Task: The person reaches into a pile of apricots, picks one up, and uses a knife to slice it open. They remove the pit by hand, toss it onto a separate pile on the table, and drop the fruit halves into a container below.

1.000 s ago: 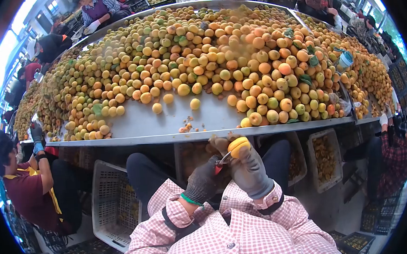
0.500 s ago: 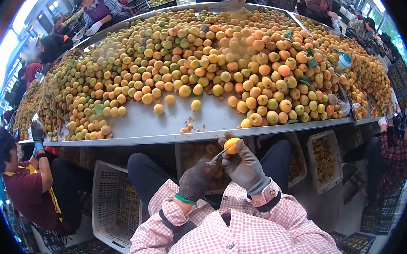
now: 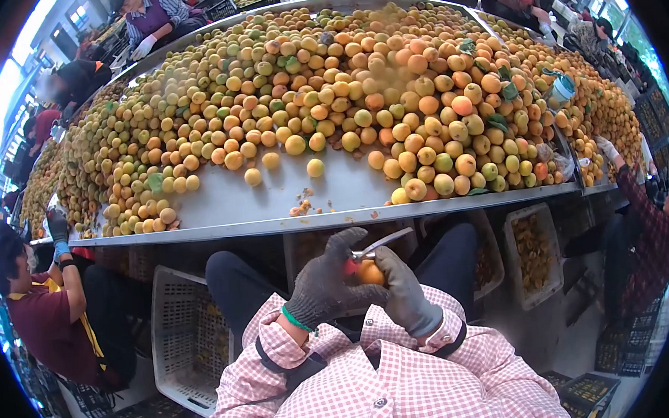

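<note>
My left hand (image 3: pixel 328 284), in a dark knit glove with a green cuff, is closed around the red handle of a knife (image 3: pixel 386 242). The knife's blade points up and to the right, above an apricot (image 3: pixel 371 273). My right hand (image 3: pixel 409 290), in a grey glove, grips this orange fruit from the right side. Fingers of my left hand also press against the fruit, so part of it is hidden. Both hands are over my lap, just below the edge of a metal table (image 3: pixel 274 226) heaped with apricots (image 3: pixel 327 94).
Crates stand below the table: a white one (image 3: pixel 175 334) at my left and another with cut fruit (image 3: pixel 534 254) at my right. A co-worker in maroon (image 3: pixel 46 318) sits at left; a plaid sleeve (image 3: pixel 642 221) reaches in at right. A blue cup (image 3: pixel 563 89) sits among the fruit.
Both hands have come down and closer together around the apricot. The knife has turned, its blade now lying above the fruit. At right, a co-worker's gloved hand has reached farther onto the table.
</note>
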`<state>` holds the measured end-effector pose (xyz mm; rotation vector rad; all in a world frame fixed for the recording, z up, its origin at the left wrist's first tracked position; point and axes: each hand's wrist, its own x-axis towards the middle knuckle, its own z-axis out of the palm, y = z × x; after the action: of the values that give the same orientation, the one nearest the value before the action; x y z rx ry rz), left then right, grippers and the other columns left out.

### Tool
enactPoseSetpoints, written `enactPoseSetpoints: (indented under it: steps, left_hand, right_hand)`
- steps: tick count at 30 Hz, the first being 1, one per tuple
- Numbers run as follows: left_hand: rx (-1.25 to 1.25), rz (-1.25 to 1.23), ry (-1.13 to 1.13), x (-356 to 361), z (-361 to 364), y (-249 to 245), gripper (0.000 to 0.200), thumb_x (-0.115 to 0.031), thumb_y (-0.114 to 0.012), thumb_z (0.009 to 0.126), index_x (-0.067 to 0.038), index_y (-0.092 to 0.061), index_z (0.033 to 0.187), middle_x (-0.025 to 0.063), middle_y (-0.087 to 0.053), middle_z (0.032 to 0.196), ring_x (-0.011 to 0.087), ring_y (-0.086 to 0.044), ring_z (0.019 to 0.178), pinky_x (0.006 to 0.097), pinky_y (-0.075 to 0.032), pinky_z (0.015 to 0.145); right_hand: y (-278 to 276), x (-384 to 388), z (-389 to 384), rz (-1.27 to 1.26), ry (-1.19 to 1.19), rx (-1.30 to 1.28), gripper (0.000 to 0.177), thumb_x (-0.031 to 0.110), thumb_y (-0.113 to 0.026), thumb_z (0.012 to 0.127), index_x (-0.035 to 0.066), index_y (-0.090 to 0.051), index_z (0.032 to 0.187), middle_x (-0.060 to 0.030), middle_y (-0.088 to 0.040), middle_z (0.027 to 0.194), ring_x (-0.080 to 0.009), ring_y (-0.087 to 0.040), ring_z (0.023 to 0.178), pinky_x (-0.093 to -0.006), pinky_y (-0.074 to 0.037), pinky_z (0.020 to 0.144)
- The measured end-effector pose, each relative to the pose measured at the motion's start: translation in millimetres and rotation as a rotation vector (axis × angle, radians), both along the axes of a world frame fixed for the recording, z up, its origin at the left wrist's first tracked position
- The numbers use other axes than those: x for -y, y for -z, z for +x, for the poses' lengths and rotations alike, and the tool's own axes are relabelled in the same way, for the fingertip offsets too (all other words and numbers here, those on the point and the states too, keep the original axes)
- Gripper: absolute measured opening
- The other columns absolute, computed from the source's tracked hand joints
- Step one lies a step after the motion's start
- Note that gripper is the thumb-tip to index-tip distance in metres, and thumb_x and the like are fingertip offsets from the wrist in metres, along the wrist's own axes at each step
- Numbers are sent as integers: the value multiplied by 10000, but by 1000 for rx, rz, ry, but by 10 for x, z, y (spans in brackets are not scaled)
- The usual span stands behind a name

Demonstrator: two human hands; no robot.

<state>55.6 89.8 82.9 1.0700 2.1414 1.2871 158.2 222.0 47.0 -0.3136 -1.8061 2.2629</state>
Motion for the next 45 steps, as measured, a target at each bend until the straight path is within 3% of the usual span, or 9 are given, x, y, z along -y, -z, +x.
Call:
enactPoseSetpoints:
  steps: [1, 5, 11, 16, 19, 24, 37, 42, 45]
  left_hand:
    - [-42, -64, 36, -8, 13, -48, 870, -459, -841, 621, -116, -434, 1309, 141, -639, 1091, 328, -650, 967, 388, -510, 840]
    - [-146, -31, 91, -21, 20, 94, 857, -443, -835, 639, -122, -444, 1331, 141, -631, 1135, 301, -643, 1013, 380, -507, 865]
    - [263, 347, 96, -90, 141, 131, 658, -378, -814, 703, -55, -567, 1220, 109, -640, 1135, 225, -638, 994, 330, -485, 895]
    - [615, 365, -112, -58, 180, 169, 563, -316, -750, 790, -30, -562, 1236, 84, -663, 1077, 167, -620, 963, 300, -473, 871]
    - [718, 164, -218, -94, 59, 116, 401, -172, -727, 811, -20, -604, 1162, 64, -656, 1045, 106, -604, 923, 276, -501, 825]
    - [81, 171, 82, -100, -22, 52, 591, -338, -758, 771, -58, -563, 1254, 83, -681, 1000, 145, -634, 875, 295, -493, 793]
    - [1054, 478, -373, -164, 198, 159, 365, -186, -589, 904, -28, -568, 1232, 97, -646, 1087, 144, -615, 968, 287, -479, 861]
    - [37, 201, 37, -70, -36, 82, 772, -328, -836, 660, -93, -516, 1322, 121, -609, 1225, 227, -610, 1087, 331, -469, 924]
    - [72, 302, 73, -116, -46, 190, 681, -323, -799, 720, -71, -532, 1293, 113, -628, 1180, 204, -622, 1038, 328, -478, 902]
  right_hand:
    - [-32, 4, -1, 641, 36, -117, 297, 215, -634, 848, 42, -546, 1073, -96, -567, 993, -206, -581, 904, -312, -475, 791]
    - [51, -59, 0, 782, 51, -112, 353, 289, -670, 834, 28, -556, 1042, -86, -586, 971, -211, -584, 867, -302, -461, 770]
    - [-47, 228, -54, 47, 317, -202, 367, 273, -351, 985, -6, -587, 1016, -98, -637, 917, -197, -619, 794, -289, -477, 723]
    - [33, 215, -286, 868, 561, -180, 336, 299, -401, 988, 12, -565, 1050, -127, -611, 950, -217, -608, 831, -309, -488, 709]
    - [9, 61, -262, 147, 192, -96, 342, 311, -384, 1007, 18, -549, 1069, -133, -574, 988, -215, -572, 857, -296, -463, 766]
    - [-74, 60, -168, 109, 163, 42, 365, 308, -323, 1024, 7, -528, 1003, -126, -520, 903, -232, -539, 829, -322, -429, 776]
    - [108, 81, -321, 718, 320, -132, 203, 139, -472, 904, 6, -553, 1036, -178, -552, 912, -371, -567, 801, -391, -472, 713]
    - [44, -24, -243, 711, 91, -186, 517, 496, -569, 871, 19, -551, 1071, -139, -576, 994, -340, -574, 910, -382, -455, 811]
    - [114, 125, -157, 693, 244, -118, 389, 359, -482, 928, 14, -536, 1100, -181, -535, 1009, -363, -535, 937, -425, -434, 810]
